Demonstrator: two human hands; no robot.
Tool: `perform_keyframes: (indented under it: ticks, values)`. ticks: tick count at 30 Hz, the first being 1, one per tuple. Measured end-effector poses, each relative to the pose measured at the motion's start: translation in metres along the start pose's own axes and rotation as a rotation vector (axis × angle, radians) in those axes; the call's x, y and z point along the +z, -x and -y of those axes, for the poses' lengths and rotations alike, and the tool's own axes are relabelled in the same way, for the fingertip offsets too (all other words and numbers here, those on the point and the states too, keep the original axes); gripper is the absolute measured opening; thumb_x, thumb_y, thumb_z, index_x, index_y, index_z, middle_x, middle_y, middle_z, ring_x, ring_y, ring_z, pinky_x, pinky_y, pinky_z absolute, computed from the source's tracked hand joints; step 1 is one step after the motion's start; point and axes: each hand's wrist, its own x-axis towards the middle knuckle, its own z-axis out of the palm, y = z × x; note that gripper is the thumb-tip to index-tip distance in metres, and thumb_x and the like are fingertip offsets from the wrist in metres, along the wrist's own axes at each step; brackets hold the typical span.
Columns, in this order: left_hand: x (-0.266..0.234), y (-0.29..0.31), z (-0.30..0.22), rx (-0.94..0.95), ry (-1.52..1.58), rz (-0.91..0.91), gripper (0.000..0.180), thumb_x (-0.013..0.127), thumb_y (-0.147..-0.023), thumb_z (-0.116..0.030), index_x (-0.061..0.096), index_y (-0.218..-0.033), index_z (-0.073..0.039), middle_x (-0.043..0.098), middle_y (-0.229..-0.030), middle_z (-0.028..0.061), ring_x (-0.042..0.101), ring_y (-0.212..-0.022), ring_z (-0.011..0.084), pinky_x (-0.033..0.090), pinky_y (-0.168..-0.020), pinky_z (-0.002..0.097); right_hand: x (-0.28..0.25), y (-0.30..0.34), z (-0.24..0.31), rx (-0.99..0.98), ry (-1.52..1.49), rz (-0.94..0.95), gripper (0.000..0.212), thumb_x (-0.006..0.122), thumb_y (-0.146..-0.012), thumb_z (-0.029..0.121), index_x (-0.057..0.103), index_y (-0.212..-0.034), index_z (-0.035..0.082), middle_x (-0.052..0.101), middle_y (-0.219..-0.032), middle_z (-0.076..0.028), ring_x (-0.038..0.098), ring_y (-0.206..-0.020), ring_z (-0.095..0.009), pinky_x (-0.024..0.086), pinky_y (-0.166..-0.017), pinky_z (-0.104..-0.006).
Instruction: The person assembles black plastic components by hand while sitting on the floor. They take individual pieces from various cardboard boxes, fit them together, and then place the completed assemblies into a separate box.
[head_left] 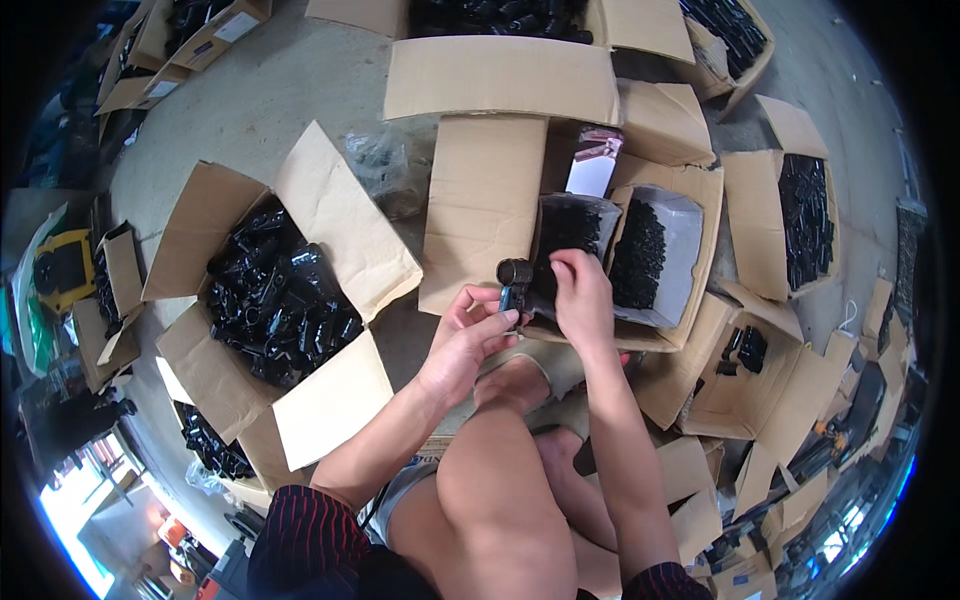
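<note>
My left hand [470, 335] is closed around a black plastic part [513, 283], which stands upright with a round ring-shaped end on top and a bluish sheen on its side. Just to the right, my right hand [583, 295] has its fingertips pinched together; whatever they hold is too small to make out. It hovers at the near edge of a grey bin [575, 208] filled with tiny black pieces. A second grey bin [690, 220] beside it also has small black pieces [640, 255]. Both bins sit inside an open cardboard box [712, 215].
At the left, an open carton [330, 415] is full of glossy black parts [280, 295]. Another carton [500, 80] of black parts stands ahead. Further cartons line the right, one with long black pieces [805, 220]. A clear plastic bag [385, 165] lies on the floor.
</note>
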Motion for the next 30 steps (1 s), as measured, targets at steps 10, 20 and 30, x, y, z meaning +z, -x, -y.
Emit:
perform_keyframes:
  ticks: [10,20,30]
  values:
    - [0.017,0.000,0.001,0.008,-0.125,-0.028,0.023,0.072,-0.095,-0.010,0.055,-0.110,-0.015,0.067,-0.101,-0.0012,0.068,-0.097,0.0120,0.051,-0.068,0.0245,-0.034,0.048,0.064,0.158,-0.520,-0.024,0.021,0.064,-0.098,0.006,0.068,-0.118,0.000,0.074,-0.104,-0.014,0.068,-0.088,-0.016,0.054,-0.080,-0.0291]
    - [0.013,-0.005,0.024,0.030,-0.145,-0.030,0.023,0.079,-0.090,-0.018,0.058,-0.099,-0.019,0.062,-0.095,-0.0077,0.059,-0.088,0.0044,0.045,-0.068,0.0243,-0.033,0.045,0.060,-0.184,-0.164,-0.097,0.016,0.066,-0.091,0.004,0.073,-0.105,0.000,0.069,-0.096,-0.017,0.066,-0.091,-0.035,0.054,-0.080,-0.0422]
    - [0.017,0.004,0.023,0.227,-0.267,-0.036,0.037,0.083,-0.087,-0.015,0.057,-0.113,-0.007,0.065,-0.104,0.0030,0.065,-0.087,0.0099,0.054,-0.069,0.0254,-0.044,0.049,0.069,-0.230,-0.031,-0.073,0.014,0.067,-0.093,0.015,0.067,-0.089,0.002,0.066,-0.082,-0.016,0.063,-0.080,-0.038,0.050,-0.071,-0.0476]
